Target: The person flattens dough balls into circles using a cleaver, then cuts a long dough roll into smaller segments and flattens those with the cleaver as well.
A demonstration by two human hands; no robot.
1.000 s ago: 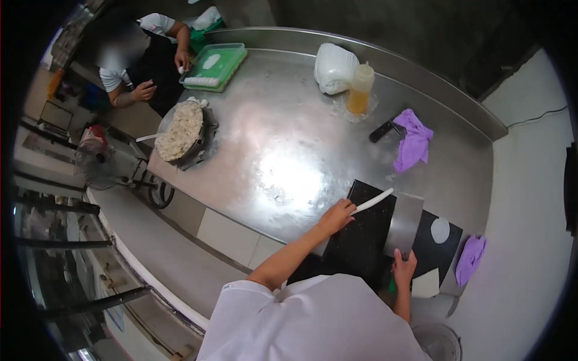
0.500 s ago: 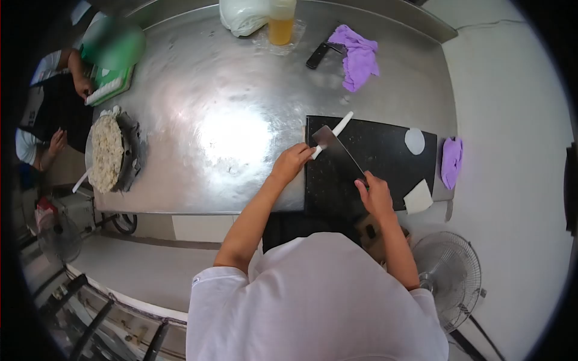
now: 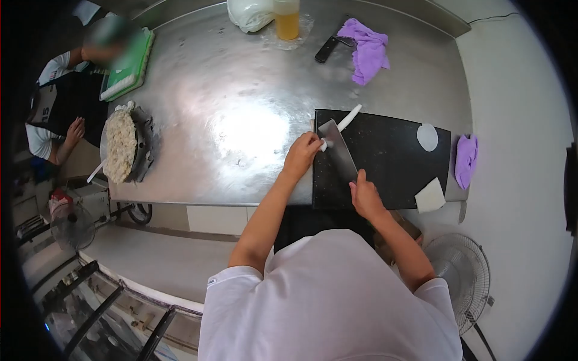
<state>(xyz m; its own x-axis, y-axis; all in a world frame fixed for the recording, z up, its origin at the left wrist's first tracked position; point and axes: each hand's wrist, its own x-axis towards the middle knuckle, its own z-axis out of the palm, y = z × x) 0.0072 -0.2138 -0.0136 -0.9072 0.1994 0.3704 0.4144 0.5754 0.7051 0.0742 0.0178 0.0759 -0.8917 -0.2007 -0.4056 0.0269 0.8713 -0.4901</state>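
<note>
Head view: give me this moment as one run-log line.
left hand: at near end of white strip | right hand: gripping cleaver | cleaver: blade over strip | black board: under blade

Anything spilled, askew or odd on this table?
No clear spill or damage. Slightly untidy: beyond the black board, a crumpled purple cloth seems to cover part of a black-handled tool, hiding its far end.

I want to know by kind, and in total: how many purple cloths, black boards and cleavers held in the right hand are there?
Purple cloths: 2
Black boards: 1
Cleavers in the right hand: 1
Total: 4
</note>
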